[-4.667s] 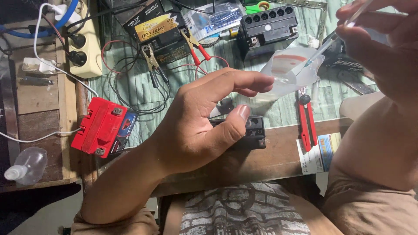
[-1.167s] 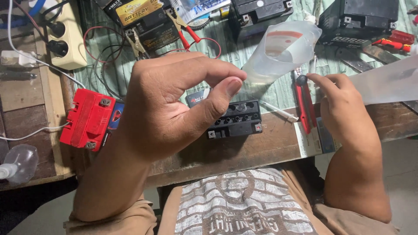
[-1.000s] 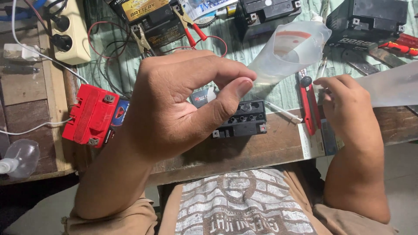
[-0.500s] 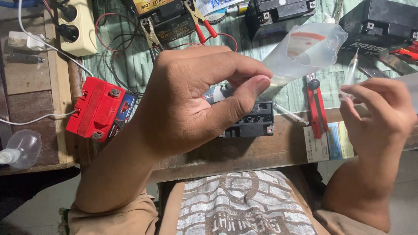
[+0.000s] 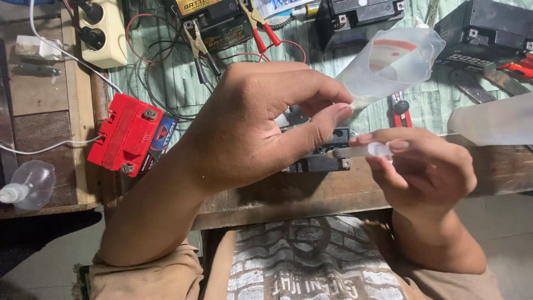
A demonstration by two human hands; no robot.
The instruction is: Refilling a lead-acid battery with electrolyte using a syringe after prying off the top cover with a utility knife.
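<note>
My left hand [image 5: 261,128] pinches the lower corner of a clear plastic pouch of liquid [image 5: 388,64], holding it tilted above the bench. My right hand [image 5: 427,169] holds a small clear syringe-like tube [image 5: 366,150] between thumb and fingers, its tip pointing left just under the pouch corner. Beneath both hands lies a small black battery [image 5: 322,153] on the wooden bench edge, mostly hidden by my left hand.
A red battery [image 5: 126,133] sits at the left. A clear squeeze bottle [image 5: 29,185] lies at far left. Black batteries [image 5: 355,14] [image 5: 488,30], red and black clamp leads [image 5: 261,25], a power strip [image 5: 105,30] and a red-handled tool [image 5: 401,108] crowd the back.
My right hand left the red-handled tool area and came in under the pouch, now holding the clear tube. The pouch stays pinched in my left hand.
</note>
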